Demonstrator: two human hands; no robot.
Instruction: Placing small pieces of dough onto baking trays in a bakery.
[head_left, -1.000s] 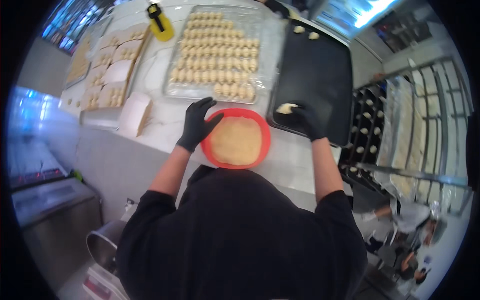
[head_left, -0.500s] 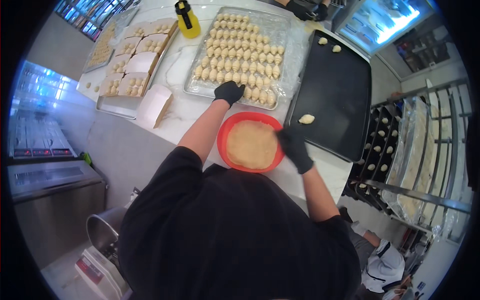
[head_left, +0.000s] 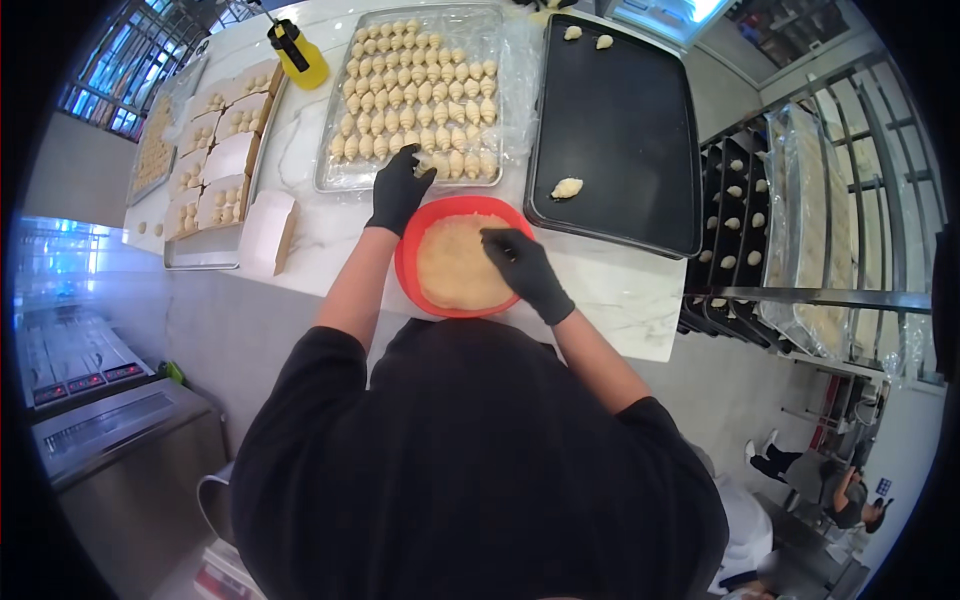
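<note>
My left hand (head_left: 398, 188), in a black glove, reaches over the front edge of a clear tray (head_left: 335, 180) lined with rows of small raw crescent rolls (head_left: 420, 90). Its spread fingertips rest on the nearest pieces. My right hand (head_left: 522, 268), also gloved, lies over a red bowl (head_left: 405, 270) of pale crumbs (head_left: 450, 270), fingers bunched with the tips in the crumbs; whether they hold anything is hidden. To the right lies a black baking tray (head_left: 620, 120) with one coated roll (head_left: 567, 187) near its front and two more at the far end.
A yellow squeeze bottle (head_left: 298, 55) stands at the back left. Metal trays with cut pastry and paper (head_left: 215, 170) lie to the left. A tall rack of filled trays (head_left: 800, 200) stands on the right. Another person (head_left: 820, 480) crouches at the lower right.
My right hand left a roll on the black tray and came back over the bowl into the crumbs. My left hand moved from the bowl's rim up to the tray of rolls.
</note>
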